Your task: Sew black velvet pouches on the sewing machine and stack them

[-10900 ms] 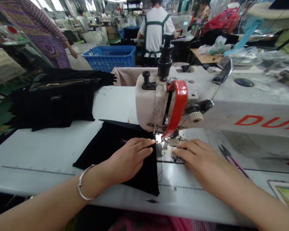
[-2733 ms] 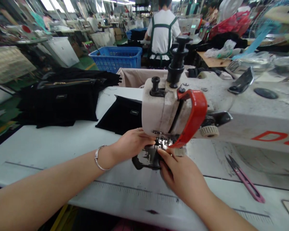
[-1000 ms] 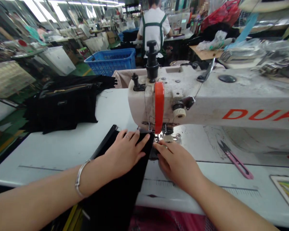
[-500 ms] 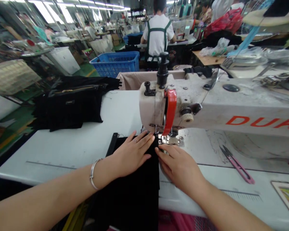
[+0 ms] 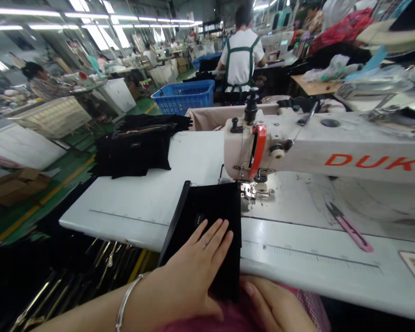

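Observation:
A black fabric piece (image 5: pixel 214 198) with a small label lies at the sewing machine's needle area and hangs over the table's front edge. My left hand (image 5: pixel 197 263) rests flat on it, fingers stretched out, with a ring and a bracelet. Below the front edge, my right hand (image 5: pixel 271 299) is closed at the lower right border of the fabric; its fingertips are partly hidden. The metal presser foot (image 5: pixel 257 190) is just right of the fabric's top corner. The white sewing machine (image 5: pixel 297 147) carries a red lever cover (image 5: pixel 258 150).
Pink thread snips (image 5: pixel 351 228) lie on the table (image 5: pixel 138 203) at right. A stack of black pieces (image 5: pixel 134 147) sits at the back left. Pieces with metal zippers (image 5: pixel 107 258) hang below left. Beyond are a blue basket (image 5: pixel 185 97) and a seated co-worker (image 5: pixel 240 60).
My left hand has slid back from the needle area toward me along the fabric. My right hand has left the presser foot and dropped below the table's front edge. The view has shifted left.

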Demonstrator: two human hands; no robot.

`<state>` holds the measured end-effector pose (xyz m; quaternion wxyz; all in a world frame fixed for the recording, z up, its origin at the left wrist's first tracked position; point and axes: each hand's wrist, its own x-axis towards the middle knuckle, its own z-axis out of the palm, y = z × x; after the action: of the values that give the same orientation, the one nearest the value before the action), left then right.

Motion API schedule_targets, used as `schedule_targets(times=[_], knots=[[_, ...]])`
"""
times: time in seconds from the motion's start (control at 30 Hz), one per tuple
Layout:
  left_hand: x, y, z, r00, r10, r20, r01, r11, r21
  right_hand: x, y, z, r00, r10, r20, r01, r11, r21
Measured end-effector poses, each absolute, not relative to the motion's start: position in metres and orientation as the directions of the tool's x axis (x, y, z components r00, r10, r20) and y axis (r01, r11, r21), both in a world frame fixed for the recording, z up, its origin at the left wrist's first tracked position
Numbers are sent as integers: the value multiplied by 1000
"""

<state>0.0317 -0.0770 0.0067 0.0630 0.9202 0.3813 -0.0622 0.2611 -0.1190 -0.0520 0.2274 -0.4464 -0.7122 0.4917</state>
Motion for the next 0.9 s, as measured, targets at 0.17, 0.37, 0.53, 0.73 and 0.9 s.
schedule_targets(times=[0.17, 0.37, 0.53, 0.73, 0.9], knots=[[23, -95, 6, 718, 693, -63, 687, -692, 222, 231, -120, -50, -329, 910, -252, -147, -313, -938], [8, -96, 16, 301, 936, 184, 664, -344, 663, 209, -86, -28, -206, 909, -363, -512, -416, -751], [8, -84, 27, 327, 899, 291, 665, -438, 605, 210, -56, -15, -343, 846, -408, -539, -533, -653], [4, -71, 37, 458, 812, 361, 672, -582, 457, 209, -49, -9, -458, 783, -420, -460, -613, -642], [3, -82, 29, 626, 746, 226, 689, -665, 289, 206, -70, -13, -474, 773, -421, -392, -613, -686]])
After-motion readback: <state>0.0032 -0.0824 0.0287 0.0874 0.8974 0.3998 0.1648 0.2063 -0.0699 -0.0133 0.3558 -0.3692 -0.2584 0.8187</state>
